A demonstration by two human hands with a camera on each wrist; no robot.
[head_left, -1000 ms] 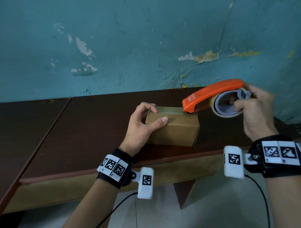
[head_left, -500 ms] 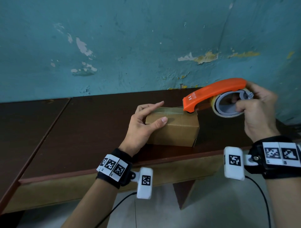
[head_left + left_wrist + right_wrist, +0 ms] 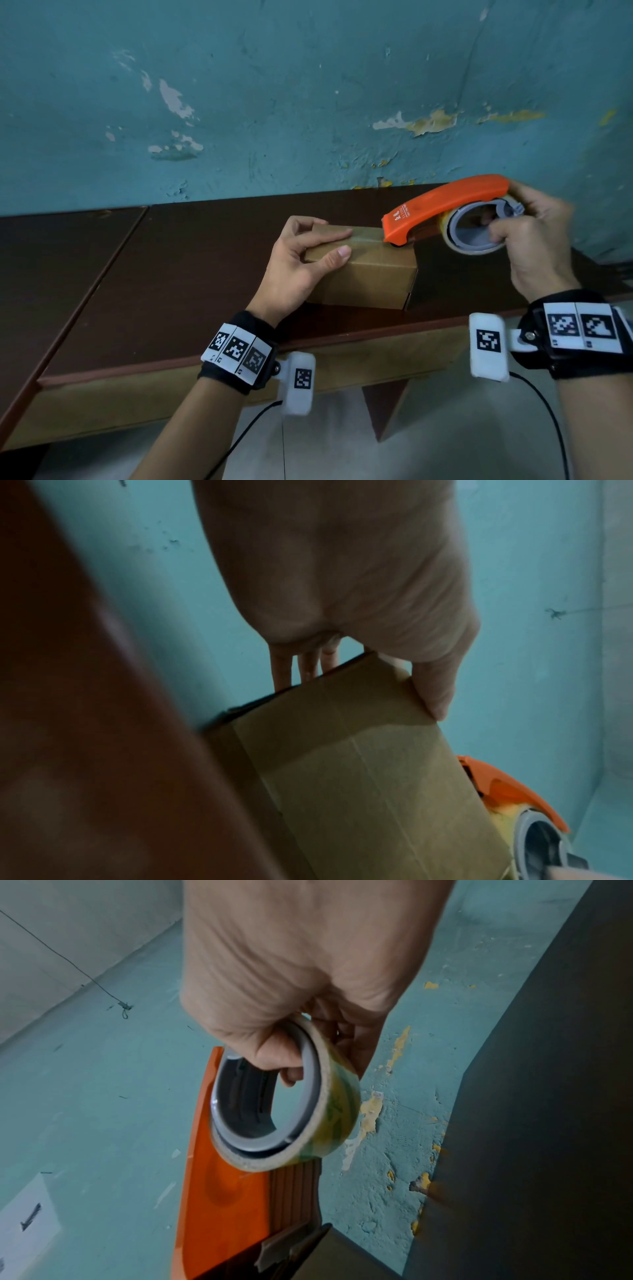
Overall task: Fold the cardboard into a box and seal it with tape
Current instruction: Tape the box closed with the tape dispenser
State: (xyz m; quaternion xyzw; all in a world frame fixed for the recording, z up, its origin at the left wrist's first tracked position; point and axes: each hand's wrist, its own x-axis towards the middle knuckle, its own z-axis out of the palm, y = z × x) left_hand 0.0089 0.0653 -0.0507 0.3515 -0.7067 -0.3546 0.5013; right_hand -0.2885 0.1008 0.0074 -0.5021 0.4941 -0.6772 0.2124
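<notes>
Box: the cardboard box [image 3: 359,270] sits folded on the dark counter [image 3: 171,274] near its front edge, long axis running left to right, flaps closed on top.
Tape strip: a strip of tape [image 3: 368,236] lies along the top seam; how far left it reaches under the fingers is hard to tell.
Dispenser: the orange tape dispenser [image 3: 445,209] has its nose touching the box's top at the right end, with the tape roll [image 3: 474,233] hanging out past that end.
Left hand: the left hand [image 3: 298,263] lies on the box's left end, fingers flat across the top, thumb pressed on the near face, bracing it.
Right hand: the right hand [image 3: 534,246] is curled round the roll and the dispenser's rear, gripping them.
Key relation: the box lies between the hands; the right hand is off its right end, in line with the seam, so cutting the tape there likely comes next.
Surroundings: a peeling teal wall [image 3: 308,102] stands behind.
</notes>
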